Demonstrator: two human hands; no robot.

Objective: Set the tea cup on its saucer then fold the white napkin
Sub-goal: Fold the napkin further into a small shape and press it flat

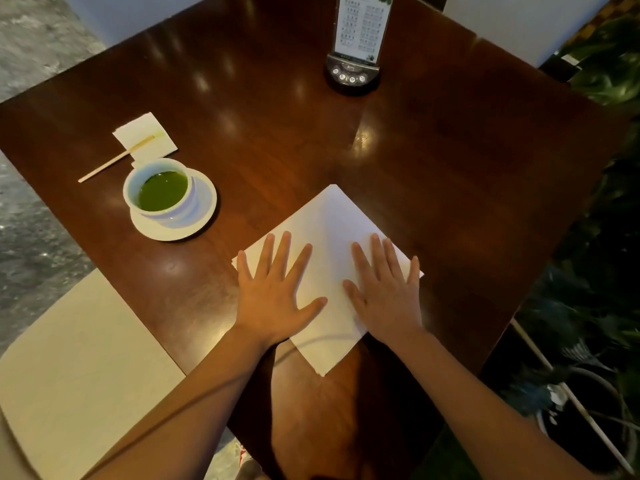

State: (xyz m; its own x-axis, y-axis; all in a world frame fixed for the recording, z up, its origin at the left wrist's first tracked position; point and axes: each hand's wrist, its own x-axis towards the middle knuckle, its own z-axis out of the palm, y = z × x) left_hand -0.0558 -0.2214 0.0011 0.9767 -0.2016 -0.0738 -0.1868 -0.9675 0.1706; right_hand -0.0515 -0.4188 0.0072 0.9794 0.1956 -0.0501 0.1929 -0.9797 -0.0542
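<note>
Left grip (273, 292) and right grip (384, 292) lying palm-down, fingers spread flat, forearms reaching forward, bare.

No text here can be read. The one printed thing is an upright menu card (362, 27) at the far right of the worktop (450, 140): it carries rows of small dark print in columns, with a green picture at its top and another at its lower right corner, but the characters are too small and blurred to make out. The card stands in a dark round base (351, 76) with a row of small buttons, and a faint mark above the buttons is likewise unreadable
</note>
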